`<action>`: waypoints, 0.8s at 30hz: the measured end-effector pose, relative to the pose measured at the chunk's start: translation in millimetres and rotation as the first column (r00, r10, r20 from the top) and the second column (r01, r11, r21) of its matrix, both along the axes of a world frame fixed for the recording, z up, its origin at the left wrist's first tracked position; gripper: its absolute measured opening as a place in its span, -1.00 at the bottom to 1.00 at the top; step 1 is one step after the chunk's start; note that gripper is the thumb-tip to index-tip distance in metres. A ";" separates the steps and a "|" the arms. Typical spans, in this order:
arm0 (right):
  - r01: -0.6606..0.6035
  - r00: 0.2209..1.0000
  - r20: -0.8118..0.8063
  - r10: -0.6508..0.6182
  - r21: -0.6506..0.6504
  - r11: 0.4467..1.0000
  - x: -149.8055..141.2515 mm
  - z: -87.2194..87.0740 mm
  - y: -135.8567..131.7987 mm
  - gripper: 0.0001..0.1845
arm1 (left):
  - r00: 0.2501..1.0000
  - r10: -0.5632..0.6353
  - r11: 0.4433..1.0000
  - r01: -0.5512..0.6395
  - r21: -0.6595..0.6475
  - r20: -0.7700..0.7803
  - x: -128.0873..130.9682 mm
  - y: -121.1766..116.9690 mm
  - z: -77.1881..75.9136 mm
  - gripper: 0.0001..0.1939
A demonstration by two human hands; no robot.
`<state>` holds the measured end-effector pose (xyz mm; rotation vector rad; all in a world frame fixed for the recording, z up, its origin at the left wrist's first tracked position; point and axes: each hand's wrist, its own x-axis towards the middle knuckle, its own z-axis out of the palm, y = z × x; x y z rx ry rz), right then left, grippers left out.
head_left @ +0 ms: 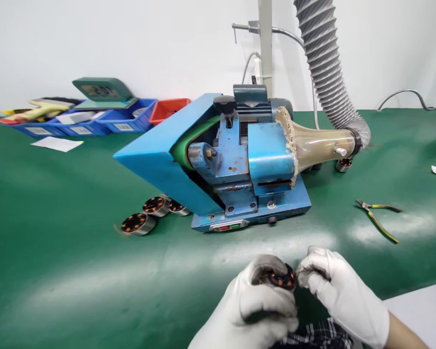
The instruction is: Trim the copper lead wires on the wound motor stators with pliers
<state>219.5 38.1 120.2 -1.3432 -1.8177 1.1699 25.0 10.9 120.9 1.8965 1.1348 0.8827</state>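
Note:
My left hand [254, 305], in a white glove with greyed fingertips, grips a motor stator [284, 279] with a black top and copper windings. My right hand [334, 286], gloved the same way, is closed in a pinch right beside the stator's right edge. Whatever lies between its fingertips is too small to make out. Beyond both hands stands a blue belt-driven machine [236, 160] with red and green buttons on its base. Three more stators, one of them the nearest stator [138, 224], rest by the machine's left corner.
Side cutters [376, 218] with yellow handles lie open at the right. Another stator [344, 165] sits under the grey hose [323, 63]. Blue bins [125, 118], a red bin [167, 110] and a digital clock [103, 91] stand back left. White paper [425, 310] covers the near right corner.

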 end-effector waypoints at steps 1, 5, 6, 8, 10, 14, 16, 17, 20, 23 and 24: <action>-0.008 1.000 -0.005 0.008 -0.004 1.000 0.5 2.3 -0.3 -0.82 | 1.000 0.020 0.999 -0.020 0.029 0.004 1.3 1.0 -1.5 -0.61; -0.105 0.991 -0.101 0.092 -0.128 0.986 2.8 10.8 2.7 -0.80 | 0.988 0.130 0.989 -0.123 0.080 -0.080 6.4 7.3 -9.4 -0.38; -0.115 0.989 -0.106 0.100 -0.145 0.983 3.0 12.2 3.8 -0.80 | 0.990 0.120 0.992 -0.116 0.052 -0.079 7.5 8.5 -9.5 -0.37; -0.113 0.991 -0.094 0.100 -0.145 0.983 2.7 13.8 5.8 -0.80 | 0.996 0.082 0.996 -0.082 -0.028 -0.019 9.2 9.6 -6.4 -0.41; -0.124 0.989 -0.097 0.111 -0.149 0.981 1.4 13.6 7.4 -0.80 | 0.995 0.064 0.997 -0.061 -0.038 0.075 9.6 8.8 -1.5 -0.56; -0.191 0.966 -0.240 0.098 -0.406 0.894 -2.0 9.1 10.2 -0.83 | 0.993 0.063 0.993 -0.072 0.090 0.100 4.7 5.7 0.1 -0.61; -0.207 0.954 -0.296 0.054 -0.515 0.832 -3.1 5.7 11.2 -0.82 | 0.998 0.065 0.993 -0.066 0.103 0.007 0.6 5.9 -2.1 -0.45; -0.200 0.952 -0.304 0.035 -0.533 0.822 -3.5 4.0 11.6 -0.82 | 0.999 0.037 0.997 -0.035 0.066 -0.032 -0.9 6.4 -2.7 -0.42; -0.153 0.965 -0.264 0.013 -0.516 0.843 -3.0 -2.2 12.0 -0.80 | 0.995 -0.099 0.986 0.097 -0.132 -0.013 -1.2 8.0 -0.4 -0.55; -0.178 0.975 -0.209 0.078 -0.522 0.834 -0.8 -12.8 12.2 -0.77 | 0.992 -0.126 0.990 0.126 -0.057 -0.001 4.3 7.8 -1.7 -0.74; -0.209 0.972 -0.204 0.114 -0.540 0.816 -0.1 -17.6 12.5 -0.75 | 0.995 -0.090 0.995 0.092 0.043 -0.047 6.3 7.4 -5.5 -0.74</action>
